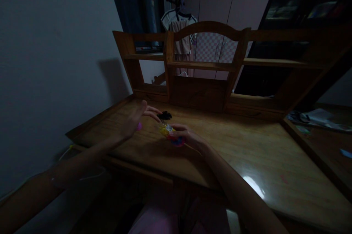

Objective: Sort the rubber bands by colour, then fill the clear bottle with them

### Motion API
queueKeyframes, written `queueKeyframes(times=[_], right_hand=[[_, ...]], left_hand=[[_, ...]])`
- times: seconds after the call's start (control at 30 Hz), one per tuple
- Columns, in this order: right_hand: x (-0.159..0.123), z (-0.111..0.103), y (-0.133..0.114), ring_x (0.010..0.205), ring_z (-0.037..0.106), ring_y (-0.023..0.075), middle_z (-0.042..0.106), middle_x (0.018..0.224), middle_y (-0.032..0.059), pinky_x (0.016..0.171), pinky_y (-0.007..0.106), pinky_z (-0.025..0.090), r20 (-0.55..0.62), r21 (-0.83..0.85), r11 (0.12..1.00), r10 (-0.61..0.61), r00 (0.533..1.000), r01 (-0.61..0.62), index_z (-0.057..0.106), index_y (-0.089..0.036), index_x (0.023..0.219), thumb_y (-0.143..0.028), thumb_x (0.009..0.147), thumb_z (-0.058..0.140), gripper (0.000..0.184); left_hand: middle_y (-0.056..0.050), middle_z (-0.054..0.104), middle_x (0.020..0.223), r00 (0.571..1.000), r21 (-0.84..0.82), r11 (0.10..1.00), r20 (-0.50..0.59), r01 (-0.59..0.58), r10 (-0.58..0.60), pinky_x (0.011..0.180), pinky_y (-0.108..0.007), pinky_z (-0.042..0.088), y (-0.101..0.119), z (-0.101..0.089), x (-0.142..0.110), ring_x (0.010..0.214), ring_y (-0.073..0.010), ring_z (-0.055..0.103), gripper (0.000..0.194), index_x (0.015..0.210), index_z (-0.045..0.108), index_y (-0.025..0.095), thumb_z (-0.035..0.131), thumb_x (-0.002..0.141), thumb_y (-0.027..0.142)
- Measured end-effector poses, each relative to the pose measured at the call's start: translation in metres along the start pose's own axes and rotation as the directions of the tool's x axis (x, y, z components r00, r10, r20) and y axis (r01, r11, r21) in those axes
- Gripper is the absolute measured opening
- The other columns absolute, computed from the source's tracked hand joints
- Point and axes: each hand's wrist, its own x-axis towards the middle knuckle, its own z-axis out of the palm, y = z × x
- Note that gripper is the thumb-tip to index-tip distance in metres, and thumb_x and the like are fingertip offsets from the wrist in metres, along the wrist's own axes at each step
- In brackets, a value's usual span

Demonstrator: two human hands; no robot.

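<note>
My right hand (pixel 187 136) is wrapped round a small clear container (pixel 164 128) with a white label and yellow, pink and blue colours showing in it. The container is tilted, its end pointing up and to the left above the desk. Close to that end, my left hand (pixel 140 116) is open, with fingers stretched toward it and thumb raised. A round pink thing (pixel 139 126), perhaps a lid, shows beside the left hand. Just beyond the fingertips lies a small black bunched thing (pixel 165 115) on the desk; its kind is too dark to tell.
The wooden desk (pixel 220 142) has a shelf unit (pixel 203 66) along its back edge. A wall (pixel 68 43) rises at the left. Papers (pixel 319 116) lie on a surface at the right. Clothes (pixel 180 28) hang behind the shelves. The room is dim.
</note>
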Motion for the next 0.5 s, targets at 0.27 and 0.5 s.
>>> queueKeyframes(times=[0.27,0.5], right_hand=[[0.011,-0.013,0.01,0.076,0.063,0.0148,0.069,0.097,0.0067,0.068,0.024,0.047,-0.203,0.098,0.992,-0.055,0.978,0.076,0.068,-0.017,0.108,-0.034,0.07,0.075,0.043],[0.016,-0.045,0.009,0.08,0.064,0.0177,0.068,0.097,0.0043,0.071,0.029,0.048,-0.554,-0.125,0.961,-0.273,0.787,0.245,0.062,-0.021,0.109,-0.041,0.071,0.075,0.044]], left_hand=[[-0.01,0.071,0.096,0.914,-0.228,0.972,-0.379,0.059,-0.145,0.089,-0.04,0.047,-0.057,0.025,0.09,0.099,-0.0255,0.062,0.061,0.082,0.068,0.017,0.017,0.093,0.049],[-0.014,0.06,0.114,0.951,0.144,0.979,-0.294,0.146,-0.099,0.103,-0.04,0.032,-0.089,0.043,0.121,0.119,-0.0295,0.048,0.033,0.094,0.065,0.015,0.043,0.09,0.041]])
